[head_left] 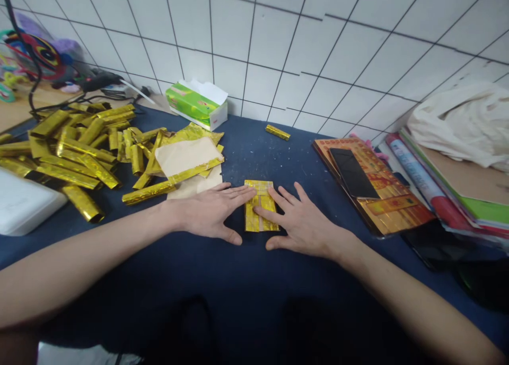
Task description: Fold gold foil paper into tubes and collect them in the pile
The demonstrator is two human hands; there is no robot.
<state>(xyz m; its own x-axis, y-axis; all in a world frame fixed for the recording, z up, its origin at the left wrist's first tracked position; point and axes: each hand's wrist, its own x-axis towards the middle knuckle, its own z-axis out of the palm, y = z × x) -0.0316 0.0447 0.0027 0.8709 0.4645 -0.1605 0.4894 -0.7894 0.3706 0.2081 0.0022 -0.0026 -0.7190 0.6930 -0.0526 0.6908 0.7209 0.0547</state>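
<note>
A small piece of gold foil paper (262, 226), folded into a flat rectangle, lies on the dark blue table in front of me. My left hand (210, 211) rests its fingertips on the paper's upper left part, fingers stretched out flat and thumb apart. From the other side, my right hand (304, 222) has its fingers spread, with the index fingertip touching the middle of the paper. Left of my hands lie loose gold and tan paper sheets (186, 158), partly beside a heap of rolled gold paper tubes (79, 153).
A green tissue box (194, 105) stands by the tiled wall. One gold roll (277, 132) lies behind my hands. To the right, a black phone (353, 173) lies on a stack of printed gold-red sheets (392, 206). A white case (27, 203) sits at far left.
</note>
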